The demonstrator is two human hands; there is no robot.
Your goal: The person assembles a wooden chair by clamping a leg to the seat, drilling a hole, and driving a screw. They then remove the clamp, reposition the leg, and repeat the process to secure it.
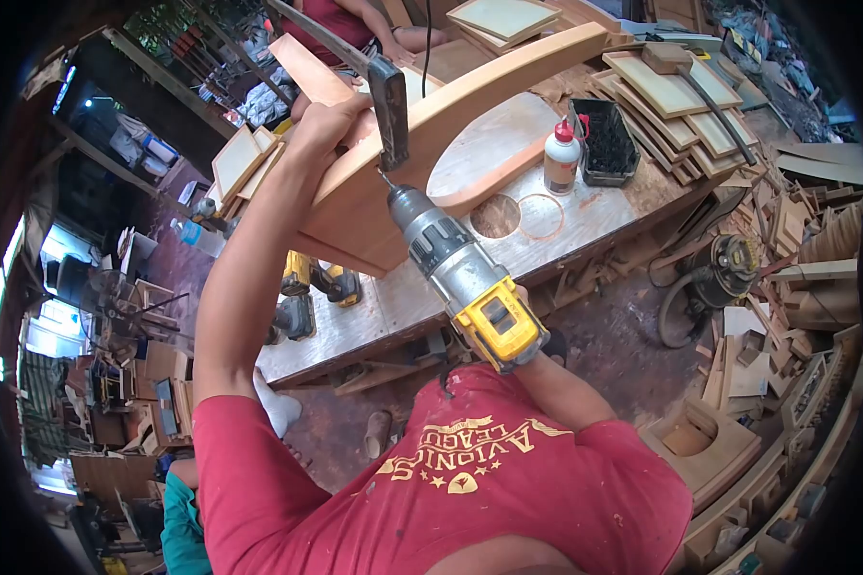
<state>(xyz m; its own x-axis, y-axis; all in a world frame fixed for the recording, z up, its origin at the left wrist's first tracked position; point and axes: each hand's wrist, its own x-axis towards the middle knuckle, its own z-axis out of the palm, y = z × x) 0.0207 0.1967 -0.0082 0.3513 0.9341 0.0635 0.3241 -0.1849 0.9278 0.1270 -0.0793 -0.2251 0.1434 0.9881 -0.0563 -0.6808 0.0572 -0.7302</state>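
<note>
My right hand (523,295), mostly hidden behind the tool, is closed round a yellow, black and silver cordless drill (451,254). Its bit points up at the face of a curved wooden workpiece (489,84), right below the black jaw of a bar clamp (389,110). My left hand (331,125) grips the workpiece's near end beside that clamp, some fingers out of sight behind the wood. The workpiece stands on a worktable (393,302), where more yellow and black power tools (321,283) lie under my left forearm.
A white glue bottle with red cap (562,158) stands beside a black tray (606,144). Stacked panels (676,91) hold a mallet (666,59). Another person (355,24) sits across the table; a teal sleeve (184,522) shows lower left. A round machine (724,268) stands on the floor.
</note>
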